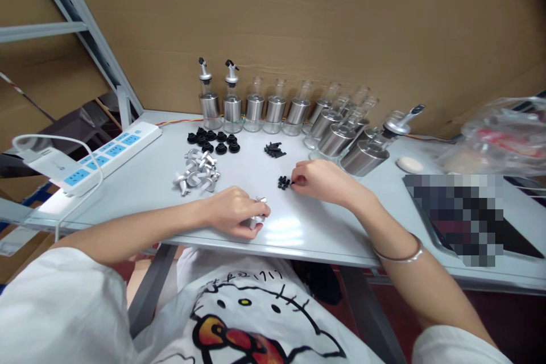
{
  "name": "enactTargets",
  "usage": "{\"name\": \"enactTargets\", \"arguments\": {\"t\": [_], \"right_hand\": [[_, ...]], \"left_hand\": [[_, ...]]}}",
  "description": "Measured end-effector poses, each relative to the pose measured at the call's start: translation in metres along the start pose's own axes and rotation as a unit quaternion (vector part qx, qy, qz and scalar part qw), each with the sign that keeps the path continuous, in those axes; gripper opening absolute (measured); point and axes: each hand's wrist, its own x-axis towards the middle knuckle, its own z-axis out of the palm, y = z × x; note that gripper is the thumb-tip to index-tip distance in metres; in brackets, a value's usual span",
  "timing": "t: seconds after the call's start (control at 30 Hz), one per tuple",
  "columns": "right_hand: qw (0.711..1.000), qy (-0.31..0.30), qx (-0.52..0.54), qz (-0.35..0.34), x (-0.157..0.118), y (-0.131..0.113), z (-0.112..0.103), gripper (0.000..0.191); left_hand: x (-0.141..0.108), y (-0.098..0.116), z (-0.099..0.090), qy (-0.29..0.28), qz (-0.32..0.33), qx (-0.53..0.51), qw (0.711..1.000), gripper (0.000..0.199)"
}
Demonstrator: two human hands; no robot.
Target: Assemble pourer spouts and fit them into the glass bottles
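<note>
The tabletop (147, 182) was pale grey, w/ cardboard (298, 23) behind. L hand (232, 210) was clamped on a silver pourer top (258, 220); R hand (322, 179) had fingertips bunched beside tiny blk fittings (283, 183), couldn't tell if gripping one. Steady L hold + light R pinch suited pcs that small. Farther out: blk pins (275, 151), blk stoppers (220, 148), steel-sleeved btls (255, 108).

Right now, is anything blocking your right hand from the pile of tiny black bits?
Nothing I can see. My right hand is right beside the tiny black bits. My left hand, with the silver piece, is off to the left, not between them.
</note>
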Motion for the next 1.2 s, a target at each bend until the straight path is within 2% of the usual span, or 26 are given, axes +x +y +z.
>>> {"name": "enactTargets", "arguments": {"t": [0.1,0.27,0.4,0.5,0.6,0.73,0.87,1.03,1.2], "right_hand": [[0.999,-0.014,0.022,0.023,-0.003,0.000,-0.008,0.007],[0.979,-0.018,0.202,-0.025,-0.006,-0.011,-0.010,0.008],[0.963,-0.014,0.257,-0.074,-0.007,-0.027,-0.001,0.008],[0.955,0.012,0.282,-0.094,-0.008,-0.035,0.005,0.005],[0.941,0.052,0.317,-0.104,-0.007,-0.038,0.007,0.009],[0.934,0.098,0.324,-0.110,-0.006,-0.038,0.010,0.010],[0.932,0.101,0.329,-0.110,-0.006,-0.039,0.012,0.009],[0.921,0.133,0.327,-0.164,-0.005,-0.038,0.014,0.012],[0.904,0.160,0.349,-0.187,-0.003,-0.038,0.014,0.010]], "left_hand": [[0.000,0.000,-0.001,0.001,0.006,-0.002,1.000,0.013],[-0.001,0.000,0.000,-0.031,-0.003,-0.004,0.999,0.019],[-0.002,-0.001,0.003,-0.031,-0.020,-0.001,0.999,0.018],[-0.002,-0.001,0.003,-0.027,-0.032,0.005,0.999,0.014],[0.000,0.000,0.001,-0.033,-0.032,-0.010,0.999,0.019],[0.001,0.000,0.000,-0.024,-0.019,-0.018,0.999,0.019],[0.000,-0.001,0.001,-0.026,-0.014,-0.015,0.999,0.019],[-0.001,-0.001,0.002,-0.034,-0.013,-0.006,0.999,0.020],[-0.001,0.000,0.001,-0.039,-0.012,-0.002,0.999,0.022]]}}
